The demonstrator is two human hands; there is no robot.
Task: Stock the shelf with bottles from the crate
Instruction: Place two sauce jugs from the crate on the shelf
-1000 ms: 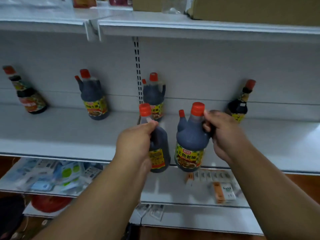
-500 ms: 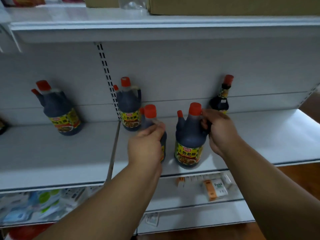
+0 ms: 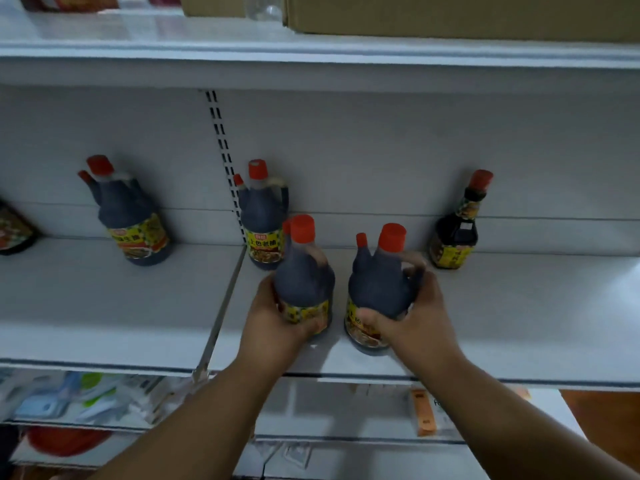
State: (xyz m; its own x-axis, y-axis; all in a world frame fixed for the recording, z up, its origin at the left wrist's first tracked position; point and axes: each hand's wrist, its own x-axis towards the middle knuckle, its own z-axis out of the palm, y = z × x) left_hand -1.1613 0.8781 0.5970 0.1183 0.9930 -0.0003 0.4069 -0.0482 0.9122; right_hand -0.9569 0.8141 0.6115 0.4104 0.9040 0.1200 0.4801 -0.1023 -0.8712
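Observation:
Two dark sauce bottles with red caps and yellow labels stand upright near the front of the white shelf (image 3: 502,323). My left hand (image 3: 273,320) grips the lower body of the left bottle (image 3: 304,275). My right hand (image 3: 415,313) wraps around the body of the right bottle (image 3: 377,285), thumb on its label, fingers behind near the handle. Further back stand two similar bottles, one by the upright (image 3: 263,220) and one to the left (image 3: 131,220). The crate is out of sight.
A slimmer dark bottle (image 3: 457,226) stands at the back right of the shelf. Another bottle (image 3: 14,230) shows at the far left edge. Cardboard boxes (image 3: 450,15) sit on the shelf above. Packaged goods (image 3: 79,400) lie on the lower shelf.
Both hands have slid down from the bottles' necks and handles to their bodies. The two bottles now stand on the shelf, and the view has shifted slightly left.

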